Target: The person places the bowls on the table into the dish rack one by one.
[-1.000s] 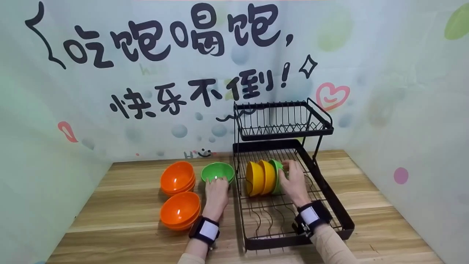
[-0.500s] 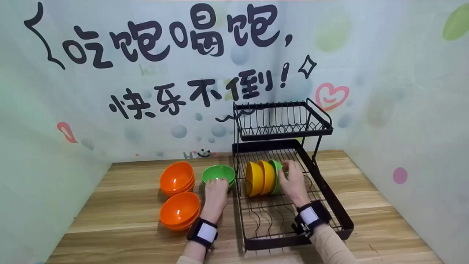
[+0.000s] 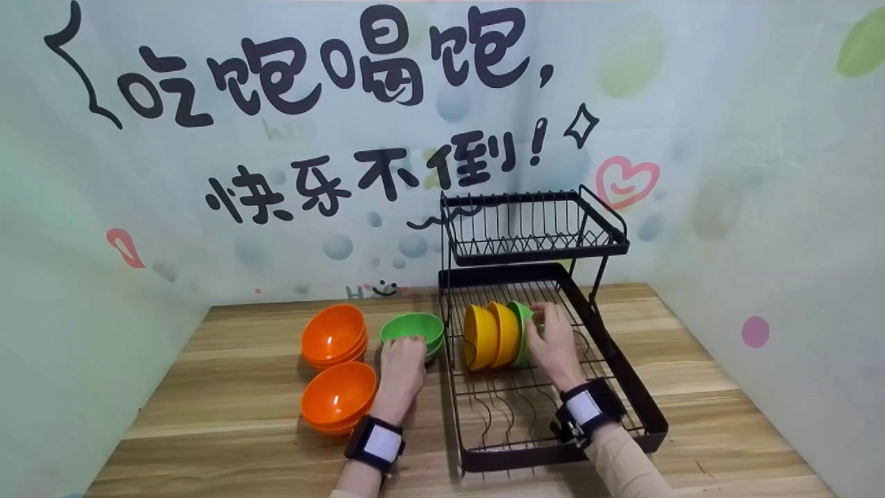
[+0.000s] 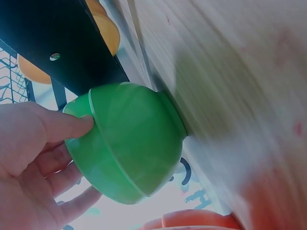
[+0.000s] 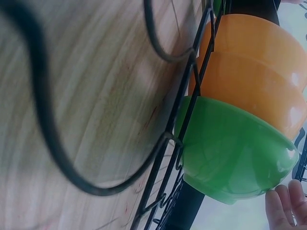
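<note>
Two nested green bowls (image 3: 413, 325) stand on the wooden table, left of the black dish rack (image 3: 532, 453). My left hand (image 3: 403, 370) pinches the upper one at its near rim; the left wrist view shows the thumb (image 4: 79, 125) on the outer wall of the green bowl (image 4: 139, 129). In the rack, a green bowl (image 3: 520, 335) stands on edge against two yellow bowls (image 3: 484, 335). My right hand (image 3: 555, 346) is at its right side, and in the right wrist view the extended fingertips (image 5: 274, 206) are right at the green bowl's (image 5: 230, 153) underside.
Two stacks of orange bowls, a rear stack (image 3: 335, 332) and a front stack (image 3: 339, 395), stand left of my left hand. Over the back of the rack rises an upper shelf (image 3: 536, 225). A printed backdrop (image 3: 311, 152) encloses the table.
My left hand has shifted slightly, its wrist moving left and toward the front, with the fingers still at the green bowl's rim. The right hand and the bowls in the rack look unchanged.
</note>
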A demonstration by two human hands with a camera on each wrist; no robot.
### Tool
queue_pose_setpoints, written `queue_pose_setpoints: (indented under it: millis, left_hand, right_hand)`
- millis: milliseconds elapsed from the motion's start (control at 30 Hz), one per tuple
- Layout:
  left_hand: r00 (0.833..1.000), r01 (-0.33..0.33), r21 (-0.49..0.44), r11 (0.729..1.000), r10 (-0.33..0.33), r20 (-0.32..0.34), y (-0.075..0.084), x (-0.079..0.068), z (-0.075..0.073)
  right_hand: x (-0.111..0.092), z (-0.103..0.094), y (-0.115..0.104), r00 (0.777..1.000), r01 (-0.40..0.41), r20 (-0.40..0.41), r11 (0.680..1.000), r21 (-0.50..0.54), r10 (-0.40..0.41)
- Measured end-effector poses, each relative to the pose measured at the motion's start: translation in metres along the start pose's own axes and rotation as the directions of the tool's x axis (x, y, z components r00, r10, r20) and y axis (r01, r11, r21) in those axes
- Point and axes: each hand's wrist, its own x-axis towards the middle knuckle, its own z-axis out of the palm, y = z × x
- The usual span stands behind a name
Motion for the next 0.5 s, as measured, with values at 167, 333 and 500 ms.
queue_pose_setpoints:
  millis: [167,333,500]
  left_hand:
    - [1.0,-0.002,-0.02,1.0,0.002,-0.005,-0.002,-0.001,-0.002]
    - [0.997,-0.023,-0.029,0.999,0.021,-0.069,-0.004,-0.001,-0.008]
    - [0.988,-0.06,-0.064,0.996,0.05,-0.145,-0.007,0.002,-0.018]
  right_hand:
    - [0.0,-0.001,-0.001,1.0,0.001,0.005,1.0,0.002,-0.001]
    - [0.0,0.0,0.0,1.0,0.007,0.012,1.0,-0.012,-0.007]
    - [0.0,0.0,0.0,0.999,0.032,0.003,0.999,-0.023,-0.032]
